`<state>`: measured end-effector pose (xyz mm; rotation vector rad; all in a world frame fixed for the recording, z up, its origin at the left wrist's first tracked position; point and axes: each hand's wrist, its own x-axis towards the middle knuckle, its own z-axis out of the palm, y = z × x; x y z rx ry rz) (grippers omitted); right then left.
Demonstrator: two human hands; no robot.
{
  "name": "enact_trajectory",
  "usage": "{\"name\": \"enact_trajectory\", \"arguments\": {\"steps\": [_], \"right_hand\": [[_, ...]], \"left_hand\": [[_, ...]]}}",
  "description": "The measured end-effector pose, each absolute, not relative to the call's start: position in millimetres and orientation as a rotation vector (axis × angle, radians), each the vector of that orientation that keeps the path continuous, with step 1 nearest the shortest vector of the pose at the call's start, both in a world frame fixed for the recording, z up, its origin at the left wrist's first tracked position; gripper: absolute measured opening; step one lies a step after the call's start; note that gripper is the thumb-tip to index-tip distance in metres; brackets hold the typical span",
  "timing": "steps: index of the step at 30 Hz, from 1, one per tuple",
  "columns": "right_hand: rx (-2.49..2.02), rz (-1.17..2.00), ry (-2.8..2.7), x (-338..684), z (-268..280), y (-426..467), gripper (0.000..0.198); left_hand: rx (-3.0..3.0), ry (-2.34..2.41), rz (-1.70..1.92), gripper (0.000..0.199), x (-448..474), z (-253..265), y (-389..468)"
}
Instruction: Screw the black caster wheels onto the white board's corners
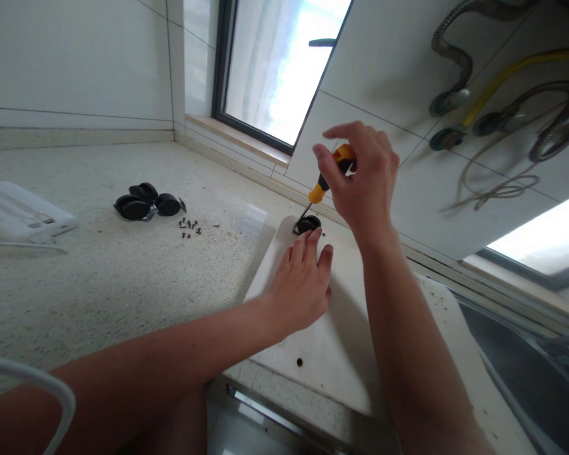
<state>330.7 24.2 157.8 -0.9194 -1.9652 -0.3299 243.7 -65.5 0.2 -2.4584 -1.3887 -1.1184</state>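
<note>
In the head view my right hand (363, 180) is around the yellow-and-black handle of a screwdriver (318, 189), with thumb and index finger spread off the grip. The shaft slants down to the metal plate of a black caster wheel (309, 223) at the far end of a white board (332, 354). My left hand (303, 278) lies over the board, fingertips pressing on the near side of that caster. The screwdriver's tip meets the plate, but any screw under it is too small to see. On the worktop to the left sit several more black casters (133, 206) and loose screws (189, 225).
A white device (23, 212) with a cable rests at the left of the speckled worktop (171, 284). A white cable (33, 376) crosses the lower left. Behind the board are a window (265, 69) and wall hoses (497, 76). A sink (516, 354) lies right.
</note>
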Motion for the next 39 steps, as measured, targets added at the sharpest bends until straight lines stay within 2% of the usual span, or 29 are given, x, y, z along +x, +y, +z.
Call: {"name": "enact_trajectory", "arguments": {"steps": [3,7,12,16,21,25,31,36,39], "right_hand": [[-0.929,-0.406,-1.949,327,156,22,0.038],[-0.890,-0.251,-2.054,328,155,24,0.042],[-0.942,-0.415,-1.902,328,152,30,0.043],[-0.921,-0.275,-2.082,332,155,30,0.040],[-1.003,-0.472,-1.959,334,153,33,0.047],[-0.938,-0.260,-2.117,334,154,32,0.057],[-1.017,-0.432,-1.985,333,155,29,0.046],[-0.952,-0.227,-2.126,337,159,28,0.047],[-1.040,-0.385,-2.046,336,159,25,0.035]], "left_hand": [[-2.462,-1.388,-1.117,0.058,243,1,-66],[-2.469,-1.392,-1.106,0.058,243,2,-67],[-2.478,-1.403,-1.095,0.058,243,3,-66],[-2.480,-1.400,-1.084,0.058,243,2,-66],[-2.480,-1.412,-1.055,0.059,243,4,-67],[-2.499,-1.419,-1.053,0.058,243,5,-67],[-2.479,-1.408,-1.074,0.057,243,3,-66],[-2.484,-1.405,-1.061,0.057,243,3,-66],[-2.481,-1.400,-1.064,0.056,243,3,-65]]}}
